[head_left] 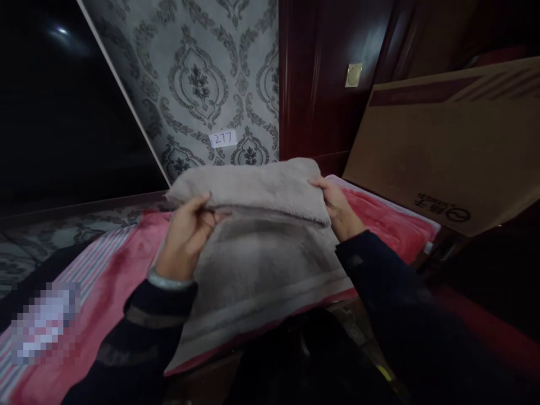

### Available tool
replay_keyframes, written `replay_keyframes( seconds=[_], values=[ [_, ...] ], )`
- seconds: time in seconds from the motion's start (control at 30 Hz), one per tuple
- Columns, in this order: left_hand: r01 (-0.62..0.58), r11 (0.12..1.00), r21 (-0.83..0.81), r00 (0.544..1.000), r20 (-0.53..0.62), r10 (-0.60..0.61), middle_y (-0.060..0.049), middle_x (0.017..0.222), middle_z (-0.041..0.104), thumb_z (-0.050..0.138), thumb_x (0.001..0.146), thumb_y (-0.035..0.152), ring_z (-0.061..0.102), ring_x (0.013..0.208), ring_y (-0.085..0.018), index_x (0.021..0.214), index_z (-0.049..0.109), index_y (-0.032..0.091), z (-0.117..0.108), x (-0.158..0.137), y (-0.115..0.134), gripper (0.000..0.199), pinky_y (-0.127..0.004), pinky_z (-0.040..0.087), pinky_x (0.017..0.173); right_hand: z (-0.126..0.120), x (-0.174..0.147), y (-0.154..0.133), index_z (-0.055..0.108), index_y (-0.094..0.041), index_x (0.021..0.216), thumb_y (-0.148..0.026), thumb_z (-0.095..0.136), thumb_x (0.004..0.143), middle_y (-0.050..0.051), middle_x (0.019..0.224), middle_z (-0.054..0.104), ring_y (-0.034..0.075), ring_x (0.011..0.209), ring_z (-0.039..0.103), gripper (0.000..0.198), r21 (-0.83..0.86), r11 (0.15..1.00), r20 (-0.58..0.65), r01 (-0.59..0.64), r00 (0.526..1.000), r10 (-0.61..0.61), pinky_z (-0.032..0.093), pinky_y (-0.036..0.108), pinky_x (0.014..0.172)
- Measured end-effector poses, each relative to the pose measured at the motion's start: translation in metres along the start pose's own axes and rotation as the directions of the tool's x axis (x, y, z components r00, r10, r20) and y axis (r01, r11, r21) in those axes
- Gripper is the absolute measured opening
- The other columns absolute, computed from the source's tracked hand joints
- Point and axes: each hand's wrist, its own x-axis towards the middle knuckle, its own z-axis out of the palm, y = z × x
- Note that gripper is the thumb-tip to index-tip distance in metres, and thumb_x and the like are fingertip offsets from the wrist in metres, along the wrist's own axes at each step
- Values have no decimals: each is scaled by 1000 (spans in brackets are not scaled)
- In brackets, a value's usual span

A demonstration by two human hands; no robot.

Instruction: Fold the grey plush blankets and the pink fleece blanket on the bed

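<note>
A grey plush towel (270,253) lies with its near part spread over a red cloth and its far part folded back towards me as a flap (257,183). My left hand (185,233) grips the flap's left part, thumb on top and fingers underneath. At the flap's right end, my right hand (337,208) pinches the edge, its fingers partly hidden behind the fabric. Paler bands cross the towel close to its near edge.
Red cloth with a striped border (105,270) covers the surface on both sides. A large cardboard box (447,140) stands at the right, a dark screen (71,112) at the left. Patterned wallpaper (198,73) bearing a paper label "277" (223,138) is behind.
</note>
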Motion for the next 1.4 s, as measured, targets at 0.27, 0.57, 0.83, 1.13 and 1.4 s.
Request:
replay_keyframes(
  seconds=[0.27, 0.57, 0.83, 1.13, 1.4],
  values=[
    [623, 750, -224, 773, 24, -634, -22, 105, 74, 58, 83, 18, 74, 102, -34, 108, 62, 8, -139, -43, -146, 28, -51, 57, 100, -91, -36, 126, 65, -23, 79, -22, 68, 71, 4, 80, 73, 21, 79, 69, 9, -259, 896, -188, -360, 929, 319, 56, 29, 72],
    [618, 784, -58, 782, -54, -621, -23, 116, 73, 62, 89, 21, 74, 103, -37, 144, 41, 9, -159, -25, -118, 60, -53, 57, 98, -94, -30, 130, 66, -19, 81, -32, 72, 80, 6, 78, 73, 21, 73, 69, 14, -298, 850, -154, -435, 900, 407, 57, 31, 69],
    [649, 748, 136, 755, -233, -613, -14, 87, 75, 62, 83, 3, 77, 77, -32, 102, 61, 10, -142, -18, -126, 21, -48, 65, 73, -89, -30, 134, 68, -17, 87, -20, 77, 79, 3, 73, 72, 18, 62, 64, 12, -364, 850, -214, -381, 922, 322, 54, 29, 61],
    [660, 734, 162, 750, -200, -630, -14, 79, 73, 65, 82, 5, 77, 81, -34, 86, 58, 14, -149, -22, -127, 13, -41, 63, 69, -94, -37, 135, 70, -17, 94, -27, 74, 79, 7, 87, 75, 22, 75, 68, 19, -506, 806, -248, -307, 947, 205, 58, 35, 73],
    [631, 760, 157, 775, -88, -625, -17, 80, 76, 63, 81, 9, 77, 85, -33, 72, 61, 13, -144, -32, -125, 10, -42, 63, 73, -89, -46, 132, 66, -10, 126, -28, 68, 84, 21, 119, 69, 35, 113, 63, 46, -903, 411, -206, -126, 966, -157, 47, 50, 105]
  ],
)
